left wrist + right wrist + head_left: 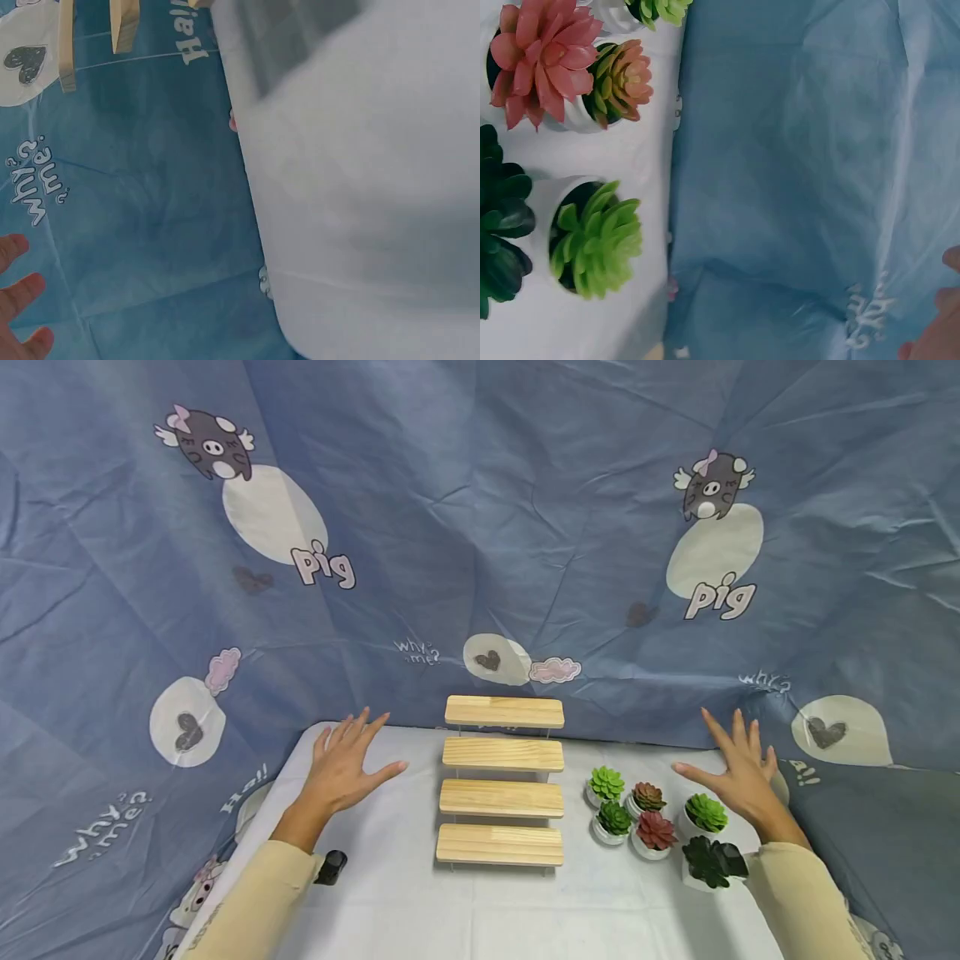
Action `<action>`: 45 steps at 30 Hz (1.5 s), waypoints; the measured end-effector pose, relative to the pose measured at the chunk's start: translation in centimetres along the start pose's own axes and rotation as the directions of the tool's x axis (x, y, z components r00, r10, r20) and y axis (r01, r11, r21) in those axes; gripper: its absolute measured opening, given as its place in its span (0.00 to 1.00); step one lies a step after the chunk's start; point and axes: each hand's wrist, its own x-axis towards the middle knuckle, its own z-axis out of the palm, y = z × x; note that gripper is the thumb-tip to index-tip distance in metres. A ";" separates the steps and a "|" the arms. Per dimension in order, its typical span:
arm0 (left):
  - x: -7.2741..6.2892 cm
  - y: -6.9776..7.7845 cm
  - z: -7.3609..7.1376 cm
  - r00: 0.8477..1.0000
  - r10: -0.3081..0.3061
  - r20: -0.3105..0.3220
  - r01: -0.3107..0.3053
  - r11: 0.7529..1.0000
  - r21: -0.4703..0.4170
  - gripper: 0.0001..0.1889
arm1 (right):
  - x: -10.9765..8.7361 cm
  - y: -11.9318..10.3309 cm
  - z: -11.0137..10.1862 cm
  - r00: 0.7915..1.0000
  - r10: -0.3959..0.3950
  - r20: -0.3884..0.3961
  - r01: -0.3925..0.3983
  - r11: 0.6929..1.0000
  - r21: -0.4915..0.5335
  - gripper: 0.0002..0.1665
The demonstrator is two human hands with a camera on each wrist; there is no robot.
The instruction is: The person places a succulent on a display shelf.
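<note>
In the head view my left hand (341, 768) hovers over the table's left side with its fingers spread, holding nothing. My right hand (738, 772), fingers spread too, hangs above the right side near the potted succulents. Between them stands a wooden tiered shelf (501, 797) with several pale steps. Right of it are small white pots: a bright green succulent (606, 783), a brown one (648, 797), a dark green one (614, 817) and a red one (656, 831). Nearer my right hand are another green succulent (707, 812) and a very dark one (708, 862).
A white cloth (390, 893) covers the table. Blue printed fabric (480, 527) hangs behind and around it. Black objects are at both wrists: one (331, 867) by the left sleeve, another (731, 860) by the right, overlapping the dark succulent.
</note>
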 end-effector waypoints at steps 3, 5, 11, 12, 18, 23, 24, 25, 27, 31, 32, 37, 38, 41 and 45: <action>-0.1 0.0 0.4 1.000 -0.010 -0.008 0.010 0.998 -0.066 0.44 | -0.3 0.6 0.0 1.000 0.006 -0.009 -0.005 0.999 0.040 0.56; -0.3 0.0 0.7 1.000 -0.014 -0.009 0.013 0.994 -0.111 0.43 | -0.6 1.1 0.2 1.000 0.014 -0.013 -0.013 0.998 0.062 0.55; -0.4 0.1 1.6 0.999 -0.013 -0.030 0.004 0.963 -0.270 0.41 | -2.0 2.3 0.3 0.998 0.049 -0.042 -0.042 0.987 0.152 0.55; -0.5 0.1 1.7 0.999 -0.022 -0.026 0.013 0.952 -0.306 0.41 | -2.3 2.4 0.4 0.997 0.055 -0.050 -0.046 0.985 0.163 0.55; -1.0 0.2 3.0 0.996 -0.087 0.004 0.077 0.858 -0.507 0.39 | -3.8 3.4 0.9 0.992 0.104 -0.066 -0.085 0.967 0.241 0.55; -1.5 0.1 4.1 0.994 -0.099 -0.038 0.057 0.803 -0.594 0.36 | -4.8 4.1 1.5 0.985 0.140 -0.097 -0.106 0.949 0.298 0.56; -1.6 0.1 4.2 0.994 -0.100 -0.047 0.051 0.792 -0.608 0.35 | -5.0 4.2 1.7 0.984 0.141 -0.107 -0.103 0.947 0.306 0.55; -1.7 0.1 4.4 0.993 -0.103 -0.054 0.047 0.778 -0.626 0.34 | -5.1 4.3 1.9 0.983 0.140 -0.119 -0.097 0.945 0.312 0.55; -1.9 0.1 4.7 0.992 -0.106 -0.062 0.038 0.750 -0.661 0.33 | -5.4 4.6 2.2 0.980 0.143 -0.136 -0.092 0.941 0.326 0.55; -2.3 0.2 5.4 0.992 -0.111 -0.065 0.032 0.702 -0.712 0.31 | -5.8 5.2 2.8 0.974 0.158 -0.160 -0.097 0.937 0.335 0.54; -2.4 0.2 5.6 0.992 -0.112 -0.066 0.030 0.692 -0.721 0.31 | -5.9 5.3 3.0 0.972 0.171 -0.159 -0.108 0.934 0.339 0.54; -2.6 0.1 6.8 0.988 -0.140 -0.065 0.036 0.616 -0.787 0.29 | -6.5 5.5 3.7 0.956 0.240 -0.167 -0.166 0.915 0.367 0.53; -2.7 0.1 7.1 0.987 -0.146 -0.060 0.041 0.603 -0.797 0.28 | -6.6 5.5 3.9 0.952 0.256 -0.169 -0.178 0.909 0.376 0.53; -2.9 0.1 7.8 0.986 -0.160 -0.036 0.059 0.556 -0.829 0.27 | -7.0 5.6 4.3 0.934 0.310 -0.177 -0.220 0.891 0.397 0.51; -3.3 0.1 8.4 0.986 -0.164 -0.006 0.077 0.494 -0.866 0.27 | -7.8 5.7 5.1 0.904 0.388 -0.177 -0.282 0.856 0.433 0.49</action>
